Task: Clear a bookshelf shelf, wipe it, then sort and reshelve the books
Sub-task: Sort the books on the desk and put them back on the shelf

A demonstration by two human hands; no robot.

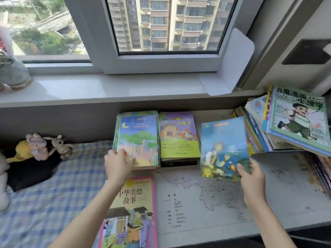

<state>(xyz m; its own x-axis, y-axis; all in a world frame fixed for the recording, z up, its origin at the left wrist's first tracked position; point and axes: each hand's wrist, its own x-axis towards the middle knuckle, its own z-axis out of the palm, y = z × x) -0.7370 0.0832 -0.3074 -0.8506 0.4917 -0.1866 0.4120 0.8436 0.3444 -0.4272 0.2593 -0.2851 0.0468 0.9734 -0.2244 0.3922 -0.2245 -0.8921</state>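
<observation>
My left hand (118, 162) rests with curled fingers on the near left corner of a stack topped by a blue book with a moon and trees (138, 138). Beside it lies a second stack topped by a purple and green book (179, 135). My right hand (250, 178) grips the lower right corner of a blue book (223, 147), held tilted just above the desk. A pink-edged book with large Chinese characters (132, 212) lies flat near me. More books lean and pile up at the right, topped by a green comic book (297, 120).
The desk surface (206, 203) carries a printed map. A checked blue cloth (53, 194) with soft toys (41, 147) lies at the left. A white windowsill (107, 88) runs behind. Further book spines (320, 172) stand at the far right.
</observation>
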